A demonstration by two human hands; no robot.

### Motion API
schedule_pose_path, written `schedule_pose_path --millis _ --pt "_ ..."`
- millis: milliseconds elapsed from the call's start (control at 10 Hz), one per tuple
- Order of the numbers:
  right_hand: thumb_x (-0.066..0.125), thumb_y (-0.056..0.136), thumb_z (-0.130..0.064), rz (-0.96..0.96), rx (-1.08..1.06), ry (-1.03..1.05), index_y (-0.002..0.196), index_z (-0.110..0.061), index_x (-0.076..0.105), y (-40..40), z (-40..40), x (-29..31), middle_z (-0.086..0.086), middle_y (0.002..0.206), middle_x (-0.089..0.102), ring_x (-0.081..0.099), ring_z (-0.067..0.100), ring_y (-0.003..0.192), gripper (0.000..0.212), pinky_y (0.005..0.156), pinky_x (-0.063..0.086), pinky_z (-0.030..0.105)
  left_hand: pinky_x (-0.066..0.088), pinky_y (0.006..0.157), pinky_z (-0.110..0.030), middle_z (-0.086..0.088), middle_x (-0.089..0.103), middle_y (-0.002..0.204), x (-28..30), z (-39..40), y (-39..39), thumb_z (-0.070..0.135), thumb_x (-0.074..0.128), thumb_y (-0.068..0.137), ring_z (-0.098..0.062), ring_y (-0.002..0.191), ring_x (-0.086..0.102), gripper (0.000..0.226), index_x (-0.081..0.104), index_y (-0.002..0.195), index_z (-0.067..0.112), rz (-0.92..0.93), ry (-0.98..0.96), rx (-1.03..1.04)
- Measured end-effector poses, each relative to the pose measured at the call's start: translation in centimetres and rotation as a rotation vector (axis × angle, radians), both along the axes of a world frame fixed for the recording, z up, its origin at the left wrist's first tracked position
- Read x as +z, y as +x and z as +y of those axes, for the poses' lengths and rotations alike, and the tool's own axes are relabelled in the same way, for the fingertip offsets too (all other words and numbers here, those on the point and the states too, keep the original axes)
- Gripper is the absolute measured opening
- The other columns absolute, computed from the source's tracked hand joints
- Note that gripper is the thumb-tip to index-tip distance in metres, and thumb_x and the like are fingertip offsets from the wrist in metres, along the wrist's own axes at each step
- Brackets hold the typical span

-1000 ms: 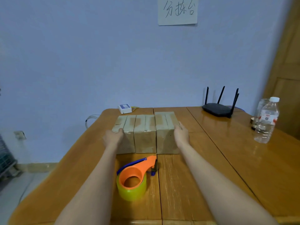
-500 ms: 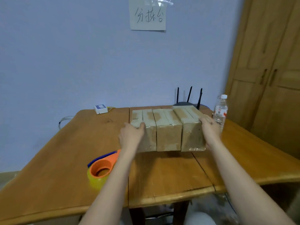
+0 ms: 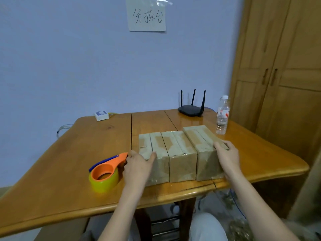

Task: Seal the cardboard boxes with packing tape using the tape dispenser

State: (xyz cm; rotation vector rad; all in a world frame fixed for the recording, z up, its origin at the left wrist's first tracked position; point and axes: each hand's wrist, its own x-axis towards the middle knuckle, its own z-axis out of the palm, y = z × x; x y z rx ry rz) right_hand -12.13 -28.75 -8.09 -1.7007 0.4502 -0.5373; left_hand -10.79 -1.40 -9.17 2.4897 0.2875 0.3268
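Boxes (image 3: 180, 153): three, cardboard, side by side and touching, lower centre-right of frame, near edges close to front edge of table (image 3: 69, 171). Tops already glossy with tape strips; front faces look film-covered too, so probably slick under the palm. Judged light and stiff, with sharp corners; best taken by pressing on the two outer side faces so the row moves as one block. Risk judged: middle box slipping out if squeeze is weak.

Left to right:
- Cable loop (image 3: 64, 128) off table's far left edge.
- Small white device (image 3: 102, 115), upper left of tabletop.
- Dispenser (image 3: 106, 173): one, orange body, blue blade guard, yellow-tinted roll, lying flat lower left of centre, just beside left hand, not held.
- Left hand (image 3: 137, 168): flat against left face of leftmost box, thumb hooked over top edge, fingers fairly straight, gripping nothing.
- Right hand (image 3: 227, 157): laid on right face and top corner of rightmost box, fingers extended, thumb on top; pressing, not clutching.
- Router (image 3: 191, 109): one, three antennas, far edge of table.
- Bottle (image 3: 222, 117): one, clear, white cap, upright, right of router, apart from boxes.
- Wooden cupboard (image 3: 281, 84) at right edge; paper note (image 3: 146, 14) on wall, top centre.

Dispenser untouched; taping step not yet begun.
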Motion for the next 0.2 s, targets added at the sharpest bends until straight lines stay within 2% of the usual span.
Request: schedule_pose_path --millis 100,200 --pt "0.063 0.090 -0.042 0.189 -0.016 -0.323 0.133 -0.019 0.057 0.4 -0.8 1.9 0.007 0.122 0.062 0.058 0.028 0.110 0.049 0.085 0.050 0.040 0.055 0.081 -0.038 -0.019 0.061 0.126 1.4 1.0 0.7 0.087 0.035 0.079 -0.031 0.106 0.062 0.113 0.027 0.149 0.000 0.163 0.048 -0.094" --pt "0.057 0.095 -0.039 0.157 -0.066 -0.742 0.140 -0.016 0.053 1.6 0.3 5.2 0.009 0.131 0.062 0.056 0.032 0.124 0.051 0.110 0.040 0.051 0.041 0.107 -0.051 -0.023 0.047 0.143 5.8 1.5 0.7 0.079 0.028 0.088 -0.038 0.131 0.047 0.093 0.039 0.148 0.008 0.250 0.132 -0.130"
